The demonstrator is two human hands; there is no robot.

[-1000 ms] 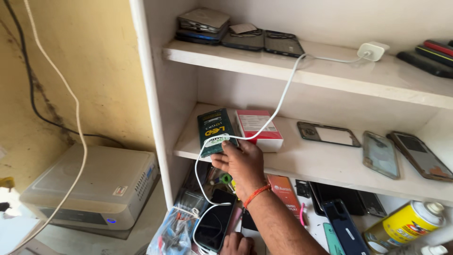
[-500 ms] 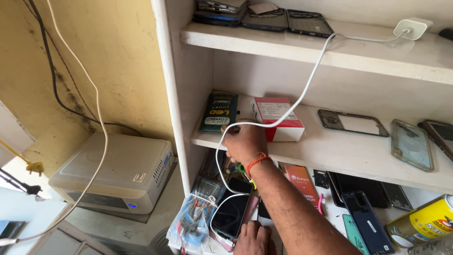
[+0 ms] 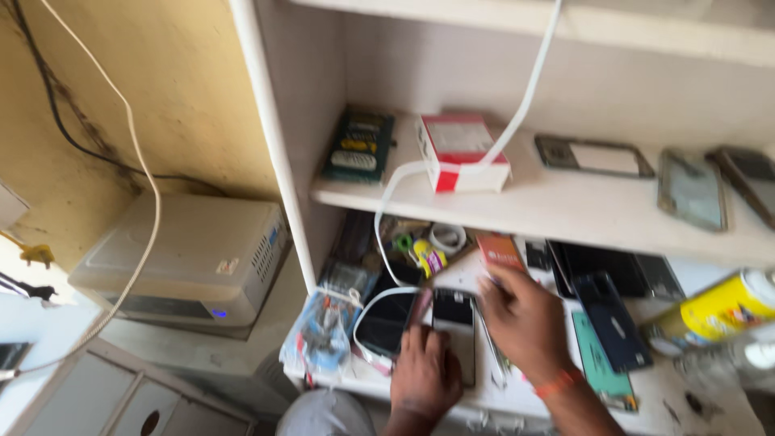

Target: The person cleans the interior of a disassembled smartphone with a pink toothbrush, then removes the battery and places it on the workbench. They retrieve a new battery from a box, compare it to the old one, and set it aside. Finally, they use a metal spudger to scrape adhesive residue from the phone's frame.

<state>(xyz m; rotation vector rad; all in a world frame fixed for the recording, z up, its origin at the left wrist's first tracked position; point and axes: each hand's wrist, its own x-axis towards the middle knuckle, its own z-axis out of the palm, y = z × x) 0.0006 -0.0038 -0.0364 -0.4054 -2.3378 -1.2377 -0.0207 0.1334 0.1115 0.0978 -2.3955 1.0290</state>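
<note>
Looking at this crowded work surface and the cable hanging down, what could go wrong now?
The white cable hangs close to both hands, so the right hand might snag it and drag the red and white box off the shelf. The phone under the left hand lies near the edge and could slide off.

Blurring across the right hand, hiding part of the phone under the left hand, cropping the yellow can.

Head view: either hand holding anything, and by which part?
The left hand rests its fingers on the lower end of a phone lying flat on the bench; a grip cannot be told. The right hand hovers beside it, apparently empty, though blurred.
</note>
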